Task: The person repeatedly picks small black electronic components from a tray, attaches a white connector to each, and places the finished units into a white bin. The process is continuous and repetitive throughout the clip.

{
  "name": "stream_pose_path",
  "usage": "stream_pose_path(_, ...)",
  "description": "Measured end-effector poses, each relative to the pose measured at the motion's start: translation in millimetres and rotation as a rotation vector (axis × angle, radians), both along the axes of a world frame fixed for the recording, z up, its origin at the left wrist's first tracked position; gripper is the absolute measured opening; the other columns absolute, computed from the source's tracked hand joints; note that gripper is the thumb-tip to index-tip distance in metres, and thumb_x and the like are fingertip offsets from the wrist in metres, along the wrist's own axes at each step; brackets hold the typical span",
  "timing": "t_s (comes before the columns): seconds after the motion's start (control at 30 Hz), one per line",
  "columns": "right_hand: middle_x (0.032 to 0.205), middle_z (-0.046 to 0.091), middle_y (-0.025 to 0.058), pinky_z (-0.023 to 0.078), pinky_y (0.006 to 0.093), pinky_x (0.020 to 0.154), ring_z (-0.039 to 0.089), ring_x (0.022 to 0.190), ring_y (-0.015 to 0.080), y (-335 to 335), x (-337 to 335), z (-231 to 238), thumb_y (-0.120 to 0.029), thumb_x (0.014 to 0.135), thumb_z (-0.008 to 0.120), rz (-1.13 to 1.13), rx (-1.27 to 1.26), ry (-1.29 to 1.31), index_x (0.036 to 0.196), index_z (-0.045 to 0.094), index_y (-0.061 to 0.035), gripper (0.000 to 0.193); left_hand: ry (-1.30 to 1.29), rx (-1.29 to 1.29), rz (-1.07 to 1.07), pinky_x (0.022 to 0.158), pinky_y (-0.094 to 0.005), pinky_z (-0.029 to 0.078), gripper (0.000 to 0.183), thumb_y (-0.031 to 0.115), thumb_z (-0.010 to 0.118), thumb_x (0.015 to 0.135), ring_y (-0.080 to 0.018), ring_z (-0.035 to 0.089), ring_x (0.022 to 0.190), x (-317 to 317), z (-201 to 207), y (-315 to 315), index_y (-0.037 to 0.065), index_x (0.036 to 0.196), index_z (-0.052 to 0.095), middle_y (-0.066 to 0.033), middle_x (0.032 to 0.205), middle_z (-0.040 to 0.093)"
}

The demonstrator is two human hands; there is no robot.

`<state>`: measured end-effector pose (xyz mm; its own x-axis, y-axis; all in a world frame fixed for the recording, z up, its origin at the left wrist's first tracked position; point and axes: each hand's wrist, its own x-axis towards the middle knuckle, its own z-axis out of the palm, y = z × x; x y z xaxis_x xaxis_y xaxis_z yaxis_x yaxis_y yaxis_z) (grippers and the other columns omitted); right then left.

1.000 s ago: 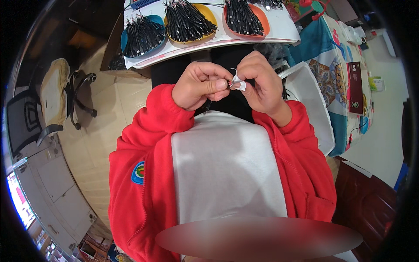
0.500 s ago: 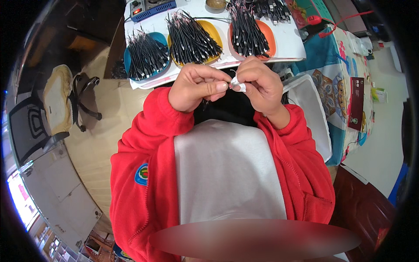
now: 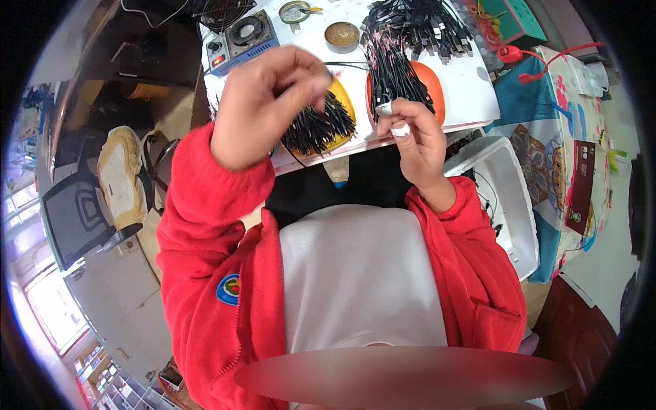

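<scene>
My left hand (image 3: 268,102) hovers over the yellow plate (image 3: 347,100), thumb and forefinger pinched together and slightly blurred. Reddish wire ends show beside those fingertips, seemingly of a thin cable whose length the hand mostly hides. Under it, a bundle of black cables (image 3: 320,124) lies on the plate. My right hand (image 3: 420,147) is by the table's near edge, its thumb and forefinger apart, each with a white wrap (image 3: 401,129) at the tip. Just beyond it, an orange plate (image 3: 434,92) bears another bundle of black cables (image 3: 396,72).
At the back left stand a blue-grey heating device (image 3: 249,42) with a lit red switch and a round fan (image 3: 222,12). A tin of brown material (image 3: 342,35) and more cables (image 3: 437,27) lie behind the plates. A white foam box (image 3: 516,219) is at my right.
My hands have come apart from working together in front of me. The left has moved left and out over the yellow plate; the right has shifted slightly right and opened.
</scene>
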<state>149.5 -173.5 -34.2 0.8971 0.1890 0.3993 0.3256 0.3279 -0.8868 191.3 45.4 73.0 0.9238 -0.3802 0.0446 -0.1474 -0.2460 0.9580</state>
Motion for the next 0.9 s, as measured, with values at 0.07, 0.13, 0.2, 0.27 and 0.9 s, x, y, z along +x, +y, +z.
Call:
stream_pose_path(0.07, 0.089, 0.058, 0.0089, 0.047, 0.0245, 0.072, 0.058, 0.081, 0.0132, 0, 1, -9, -0.010, 0.096, 0.049, 0.006, -0.028, -0.026, 0.119, 0.043, 0.0052, 0.028, -0.358, 0.245, -0.002, 0.062, -0.0261, 0.050, 0.012, 0.006, 0.064, 0.084, -0.0196, 0.067, 0.067, 40, -10, -6, -0.001, 0.093, 0.063, -0.0139, 0.075, 0.067)
stream_pose_path(0.13, 0.089, 0.061, 0.0102, 0.048, 0.0249, 0.070, 0.060, 0.077, 0.0135, -2, 0, -15, -0.007, 0.094, 0.049, -0.041, -0.146, -0.048, 0.117, 0.046, 0.0047, 0.026, -0.663, 0.527, -0.013, 0.061, -0.0355, 0.051, 0.009, 0.008, 0.062, 0.083, -0.0311, 0.064, 0.068, 73, -30, -14, 0.002, 0.090, 0.064, -0.0160, 0.075, 0.064)
stream_pose_path(0.2, 0.089, 0.061, 0.0100, 0.048, 0.0236, 0.066, 0.061, 0.075, 0.0138, -4, -1, -18, -0.005, 0.093, 0.050, -0.038, -0.153, -0.022, 0.114, 0.050, 0.0035, 0.023, -0.801, 0.666, -0.088, 0.063, -0.0385, 0.050, 0.010, 0.007, 0.062, 0.081, -0.0346, 0.062, 0.071, 100, -51, -19, 0.002, 0.090, 0.064, -0.0168, 0.076, 0.063)
stream_pose_path(0.27, 0.088, 0.060, 0.0090, 0.048, 0.0237, 0.065, 0.061, 0.074, 0.0136, -8, -1, -19, -0.004, 0.092, 0.050, 0.008, -0.171, 0.003, 0.113, 0.051, 0.0026, 0.022, -0.777, 0.784, -0.161, 0.063, -0.0409, 0.049, 0.010, 0.008, 0.061, 0.081, -0.0351, 0.061, 0.072, 117, -72, -22, 0.002, 0.088, 0.063, -0.0163, 0.076, 0.061)
stream_pose_path(0.9, 0.087, 0.062, 0.0118, 0.049, 0.0338, 0.067, 0.062, 0.074, 0.0249, -19, 18, -17, -0.004, 0.087, 0.053, 0.183, -0.395, 0.029, 0.106, 0.057, -0.0017, 0.020, -0.714, 0.980, -0.310, 0.069, -0.0399, 0.051, 0.011, 0.005, 0.056, 0.079, -0.0343, 0.061, 0.078, 168, -122, -29, 0.002, 0.085, 0.064, -0.0135, 0.085, 0.058)
